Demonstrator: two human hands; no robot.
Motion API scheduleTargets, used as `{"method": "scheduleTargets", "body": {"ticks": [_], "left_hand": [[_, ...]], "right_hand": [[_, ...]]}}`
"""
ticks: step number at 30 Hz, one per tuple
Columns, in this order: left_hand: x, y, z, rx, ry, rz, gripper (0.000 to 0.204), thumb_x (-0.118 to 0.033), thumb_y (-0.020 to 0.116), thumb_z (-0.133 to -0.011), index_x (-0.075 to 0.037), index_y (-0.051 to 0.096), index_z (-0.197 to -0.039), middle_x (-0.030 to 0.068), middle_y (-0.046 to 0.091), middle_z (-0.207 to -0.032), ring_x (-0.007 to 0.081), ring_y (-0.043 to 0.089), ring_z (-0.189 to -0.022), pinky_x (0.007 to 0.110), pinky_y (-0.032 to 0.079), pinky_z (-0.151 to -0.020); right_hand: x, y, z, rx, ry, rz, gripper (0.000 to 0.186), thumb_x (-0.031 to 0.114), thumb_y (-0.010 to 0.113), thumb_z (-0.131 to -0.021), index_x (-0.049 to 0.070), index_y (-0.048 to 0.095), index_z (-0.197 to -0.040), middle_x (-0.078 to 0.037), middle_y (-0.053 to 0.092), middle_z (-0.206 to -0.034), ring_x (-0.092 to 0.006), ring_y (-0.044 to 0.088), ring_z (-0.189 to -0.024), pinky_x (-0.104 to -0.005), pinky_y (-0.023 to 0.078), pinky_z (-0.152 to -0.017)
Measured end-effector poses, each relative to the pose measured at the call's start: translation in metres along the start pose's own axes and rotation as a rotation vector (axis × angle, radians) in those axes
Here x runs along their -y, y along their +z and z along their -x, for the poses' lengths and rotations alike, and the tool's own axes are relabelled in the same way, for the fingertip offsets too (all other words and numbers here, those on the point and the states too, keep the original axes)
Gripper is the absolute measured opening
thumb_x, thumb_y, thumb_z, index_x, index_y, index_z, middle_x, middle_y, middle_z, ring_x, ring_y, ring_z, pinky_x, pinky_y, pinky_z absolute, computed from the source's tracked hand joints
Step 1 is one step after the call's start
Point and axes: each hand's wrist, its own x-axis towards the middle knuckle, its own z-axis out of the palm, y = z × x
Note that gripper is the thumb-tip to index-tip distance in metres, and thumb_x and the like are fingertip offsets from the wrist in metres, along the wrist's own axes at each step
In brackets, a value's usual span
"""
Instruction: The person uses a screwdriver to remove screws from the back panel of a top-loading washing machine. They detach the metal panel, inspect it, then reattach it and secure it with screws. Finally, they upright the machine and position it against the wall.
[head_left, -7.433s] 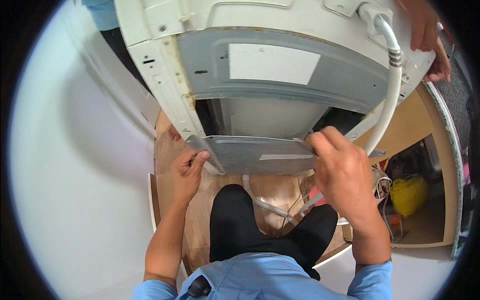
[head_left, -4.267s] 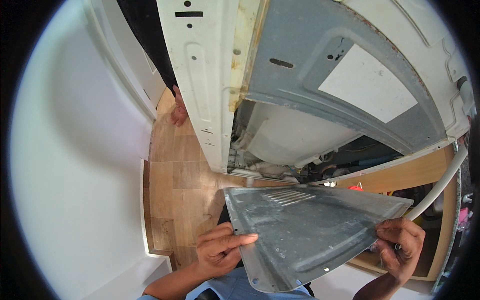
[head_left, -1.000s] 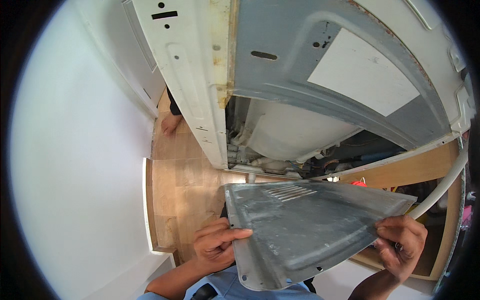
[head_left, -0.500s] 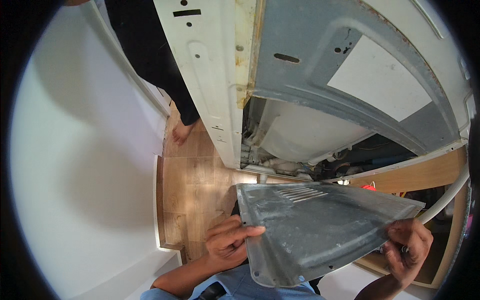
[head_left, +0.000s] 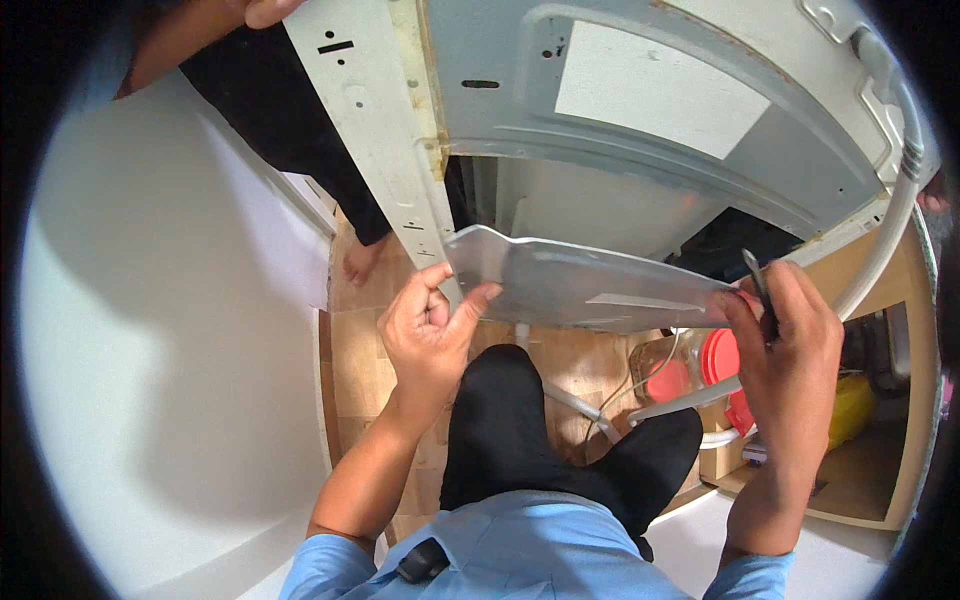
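A grey sheet-metal panel (head_left: 590,285) is held tilted, seen nearly edge-on, in front of a low opening (head_left: 610,205) in the back of what looks like a washing machine (head_left: 600,150). My left hand (head_left: 430,325) pinches the panel's left end, thumb on the near face, close to the machine's white corner post (head_left: 385,130). At the other end, my right hand (head_left: 790,335) grips the panel. A thin dark tool (head_left: 758,285), perhaps a screwdriver, also sits in that hand, its tip pointing up. Inside the opening, a pale tub shows in part; the panel hides the lower portion.
At the upper left, another person's hand (head_left: 265,10) is by the machine, and a dark trouser leg (head_left: 290,110) ends in a bare foot. A grey hose (head_left: 890,220) runs down at right. Red-lidded jars (head_left: 720,355) stand near a wooden cabinet (head_left: 860,500). A white wall (head_left: 190,330) borders the left.
The panel has gone up and away from my body to the opening and tipped nearly edge-on. Both hands rose with it. Another person's hand has appeared at the upper left.
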Motion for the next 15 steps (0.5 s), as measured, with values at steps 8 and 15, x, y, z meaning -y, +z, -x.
{"method": "scheduleTargets", "body": {"ticks": [8, 15], "left_hand": [[0.005, -0.002, -0.011, -0.028, -0.155, -0.138, 0.034, -0.017, 0.082, -0.08, 0.001, 0.066, -0.105, -0.0086, 0.031, -0.061, 0.0034, 0.031, -0.056, 0.021, 0.028, -0.052], [0.031, -0.005, -0.021, -0.109, -0.137, -0.138, 0.035, -0.019, 0.084, -0.079, 0.003, 0.067, -0.1, -0.0067, 0.034, -0.06, 0.0048, 0.034, -0.057, 0.021, 0.031, -0.055]], "right_hand": [[0.002, 0.014, -0.026, 0.073, -0.123, -0.016, 0.017, 0.008, 0.064, -0.082, 0.0, 0.051, -0.089, -0.019, 0.058, -0.082, -0.042, 0.061, -0.078, -0.0494, 0.048, -0.068], [0.016, 0.044, -0.036, -0.014, -0.158, -0.042, 0.02, 0.006, 0.068, -0.08, -0.002, 0.052, -0.088, -0.021, 0.059, -0.083, -0.042, 0.061, -0.082, -0.049, 0.048, -0.072]]}}
